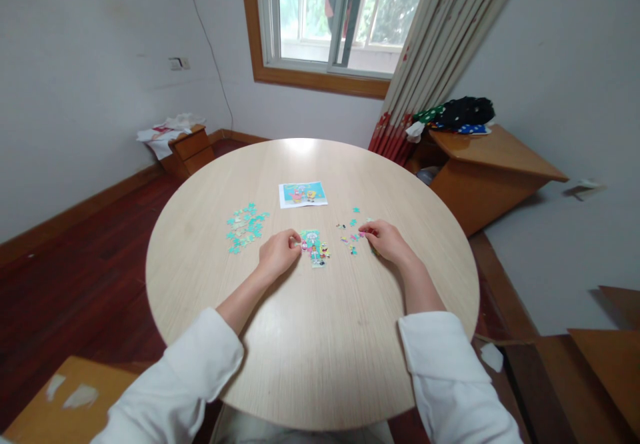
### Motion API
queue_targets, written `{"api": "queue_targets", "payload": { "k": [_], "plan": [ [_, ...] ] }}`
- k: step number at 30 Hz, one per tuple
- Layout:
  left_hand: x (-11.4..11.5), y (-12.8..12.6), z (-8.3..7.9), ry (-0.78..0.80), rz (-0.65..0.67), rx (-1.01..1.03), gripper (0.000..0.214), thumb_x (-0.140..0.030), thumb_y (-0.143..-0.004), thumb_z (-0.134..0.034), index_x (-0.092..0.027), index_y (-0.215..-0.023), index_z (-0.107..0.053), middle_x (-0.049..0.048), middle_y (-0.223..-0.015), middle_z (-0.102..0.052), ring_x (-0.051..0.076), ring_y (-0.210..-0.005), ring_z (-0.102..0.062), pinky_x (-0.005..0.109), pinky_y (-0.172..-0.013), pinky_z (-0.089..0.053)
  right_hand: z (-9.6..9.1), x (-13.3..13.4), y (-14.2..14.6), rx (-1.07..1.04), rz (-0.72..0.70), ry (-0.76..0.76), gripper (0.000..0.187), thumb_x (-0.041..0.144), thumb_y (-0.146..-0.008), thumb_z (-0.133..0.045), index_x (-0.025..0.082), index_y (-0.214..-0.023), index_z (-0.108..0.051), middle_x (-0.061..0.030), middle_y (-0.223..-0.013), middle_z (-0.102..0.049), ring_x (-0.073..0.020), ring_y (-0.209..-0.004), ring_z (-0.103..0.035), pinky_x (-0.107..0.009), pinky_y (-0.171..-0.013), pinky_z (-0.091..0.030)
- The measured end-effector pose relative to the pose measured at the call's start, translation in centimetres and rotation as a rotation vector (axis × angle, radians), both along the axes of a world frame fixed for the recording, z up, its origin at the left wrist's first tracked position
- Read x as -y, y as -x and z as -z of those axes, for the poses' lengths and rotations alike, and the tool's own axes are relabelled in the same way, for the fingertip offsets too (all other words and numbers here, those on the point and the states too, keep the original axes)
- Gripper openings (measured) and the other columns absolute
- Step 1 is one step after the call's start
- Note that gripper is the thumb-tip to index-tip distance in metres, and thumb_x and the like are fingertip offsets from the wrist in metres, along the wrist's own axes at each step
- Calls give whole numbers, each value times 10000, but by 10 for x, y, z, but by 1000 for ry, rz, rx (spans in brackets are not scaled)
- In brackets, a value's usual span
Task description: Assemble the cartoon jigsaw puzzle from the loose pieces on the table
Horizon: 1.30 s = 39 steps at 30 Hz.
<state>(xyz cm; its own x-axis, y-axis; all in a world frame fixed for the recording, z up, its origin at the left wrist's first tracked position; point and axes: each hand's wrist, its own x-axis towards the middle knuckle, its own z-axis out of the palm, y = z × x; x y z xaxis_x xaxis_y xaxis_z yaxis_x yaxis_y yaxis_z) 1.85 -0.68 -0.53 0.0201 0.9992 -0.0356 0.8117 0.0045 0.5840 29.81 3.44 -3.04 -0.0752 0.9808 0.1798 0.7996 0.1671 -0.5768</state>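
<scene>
A partly joined jigsaw block lies at the middle of the round pale wooden table. My left hand rests at its left edge, fingers curled and pinched against a piece there. My right hand lies to the right, fingertips pinched at a few loose coloured pieces. A heap of several turquoise pieces sits left of the block. Beyond it lies the reference picture, a small cartoon print.
A low wooden cabinet with dark clothes on it stands at the right by the curtain. A small wooden box with papers sits at the left wall. Cardboard sheets lie on the floor at the right.
</scene>
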Motion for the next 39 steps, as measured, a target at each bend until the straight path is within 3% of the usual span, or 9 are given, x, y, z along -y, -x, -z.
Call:
{"api": "queue_targets", "payload": {
  "k": [5,9,12,17,20,28,39],
  "plan": [
    [-4,6,7,-43,49,84,155,-255,-774,-565,-211,-882,-667,7,-751,-662,162,-711,-587,254,-595,-355,-1,1,0,7,5,-2,161,155,-792,-576,175,-863,-719,-62,-838,-670,-149,-744,-589,-287,-749,-464],
    [-9,14,14,-61,133,217,238,-298,-717,-650,-164,-913,-672,23,-749,-655,159,-697,-584,260,-635,-409,-2,1,1,6,-8,-3,160,143,-783,-577,173,-850,-719,-60,-820,-677,-149,-731,-590,-285,-737,-466],
    [-11,18,18,-103,166,195,298,-296,-660,-705,-147,-917,-679,50,-815,-656,177,-749,-590,282,-686,-441,-4,1,1,6,-18,-28,179,113,-772,-563,175,-834,-718,-57,-818,-677,-146,-725,-589,-286,-743,-464],
    [-9,17,17,-143,206,114,205,-250,-698,-673,-149,-877,-688,78,-870,-638,195,-814,-590,313,-751,-454,-10,4,11,-39,28,-155,212,86,-764,-532,172,-838,-710,-60,-826,-664,-154,-739,-586,-300,-761,-458],
    [-8,15,15,-121,210,98,191,-243,-714,-657,-156,-882,-680,74,-885,-625,193,-807,-589,315,-751,-457,-13,10,31,-101,-46,-197,183,110,-782,-534,178,-826,-698,-51,-830,-650,-151,-730,-579,-301,-748,-458],
    [-5,14,13,-100,239,101,214,-277,-742,-647,-171,-928,-657,55,-929,-609,172,-811,-576,297,-756,-449,-12,33,90,-74,-354,-130,135,201,-803,-640,188,-929,-686,-49,-877,-597,-163,-841,-561,-317,-801,-434],
    [-5,15,15,-120,225,66,226,-286,-778,-617,-179,-973,-657,54,-930,-603,178,-831,-581,290,-761,-449,-7,33,95,-56,-405,-89,137,198,-808,-649,172,-938,-684,-54,-876,-584,-162,-835,-543,-318,-789,-437]
  ]
}}
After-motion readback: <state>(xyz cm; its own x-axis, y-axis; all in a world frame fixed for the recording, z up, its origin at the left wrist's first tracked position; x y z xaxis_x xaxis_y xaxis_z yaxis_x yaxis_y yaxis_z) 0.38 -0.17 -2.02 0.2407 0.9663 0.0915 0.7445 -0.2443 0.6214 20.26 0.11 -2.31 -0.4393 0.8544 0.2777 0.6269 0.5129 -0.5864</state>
